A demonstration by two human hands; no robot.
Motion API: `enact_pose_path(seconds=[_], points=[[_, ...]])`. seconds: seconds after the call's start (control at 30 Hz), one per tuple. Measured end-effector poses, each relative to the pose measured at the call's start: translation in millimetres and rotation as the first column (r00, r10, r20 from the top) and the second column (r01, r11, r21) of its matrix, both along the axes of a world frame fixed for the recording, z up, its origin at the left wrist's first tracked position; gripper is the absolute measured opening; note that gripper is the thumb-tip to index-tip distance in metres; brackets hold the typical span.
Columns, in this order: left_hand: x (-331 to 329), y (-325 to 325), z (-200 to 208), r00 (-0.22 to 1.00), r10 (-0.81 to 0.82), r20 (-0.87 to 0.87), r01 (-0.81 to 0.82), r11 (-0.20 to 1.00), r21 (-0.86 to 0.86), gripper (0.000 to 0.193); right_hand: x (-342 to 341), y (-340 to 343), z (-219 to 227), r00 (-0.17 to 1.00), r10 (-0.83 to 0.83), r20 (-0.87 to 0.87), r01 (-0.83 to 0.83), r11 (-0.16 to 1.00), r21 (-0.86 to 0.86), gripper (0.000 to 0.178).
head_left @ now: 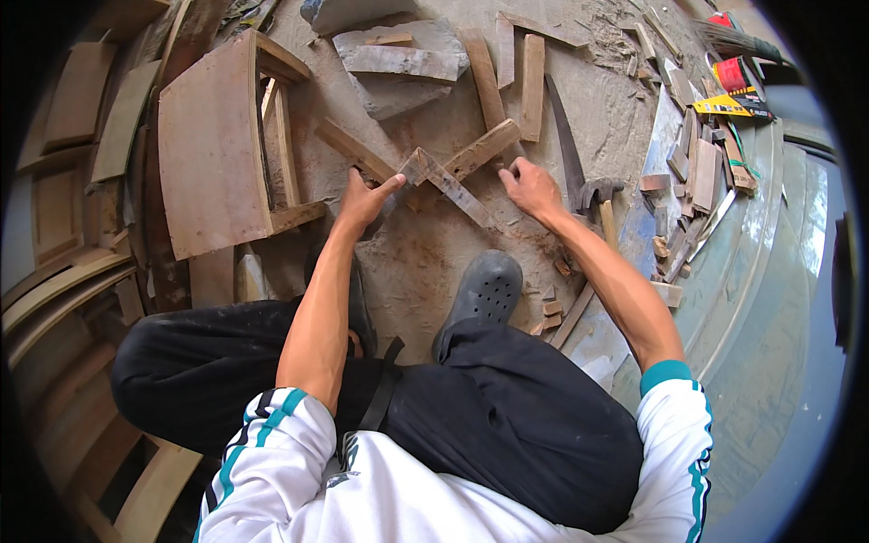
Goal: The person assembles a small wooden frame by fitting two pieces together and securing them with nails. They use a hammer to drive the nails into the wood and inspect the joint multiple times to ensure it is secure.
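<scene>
Two wooden strips meet in a V in front of me, the left strip [348, 147] and the right strip [484, 151]. A shorter, greyish strip [462, 196] slants down to the right from where they meet. My left hand [362, 197] is closed on the left strip, its thumb pointing at the joint and its fingers partly hidden. Just below the right strip's outer end, my right hand [532, 188] has its fingers curled together. Whatever they may hold is too small or hidden to make out.
A hammer [601, 194] and a dark curved blade [565, 140] lie to my right. A wooden box-like frame [213, 149] stands at left. Stone blocks [403, 59] and loose battens [533, 89] are beyond. Offcuts [704, 172] pile up at far right. My clog [484, 290] is close by.
</scene>
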State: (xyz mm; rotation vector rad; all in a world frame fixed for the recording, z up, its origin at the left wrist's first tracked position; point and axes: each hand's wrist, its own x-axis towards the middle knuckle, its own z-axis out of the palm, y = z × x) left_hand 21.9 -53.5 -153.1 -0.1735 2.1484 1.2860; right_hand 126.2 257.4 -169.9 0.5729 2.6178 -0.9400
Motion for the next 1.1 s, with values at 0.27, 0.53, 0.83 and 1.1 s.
enact_pose_path(seconds=[0.27, 0.53, 0.83, 1.1], points=[[6.3, -6.0, -10.0, 0.996, 0.002, 0.085, -0.006, 0.999, 0.053, 0.092, 2.8, -11.6, 3.2, 0.979, -0.032, -0.201, 0.057, 0.991, 0.119, 0.045], [7.2, -15.6, -1.0, 0.996, -0.017, 0.087, 0.014, 1.000, 0.026, 0.091, -11.5, -2.6, -2.2, 0.998, 0.056, 0.028, -0.058, 0.995, 0.084, 0.045], [5.9, -15.2, -6.9, 0.999, -0.012, 0.048, 0.012, 1.000, -0.003, 0.090, -34.9, 46.8, 15.1, 0.970, -0.093, -0.225, 0.148, 0.959, 0.242, 0.052], [-0.6, -17.7, -4.6, 0.996, -0.052, 0.068, 0.051, 0.999, 0.018, 0.092, -40.8, 12.2, 16.4, 0.801, 0.568, -0.188, -0.454, 0.782, 0.427, 0.069]])
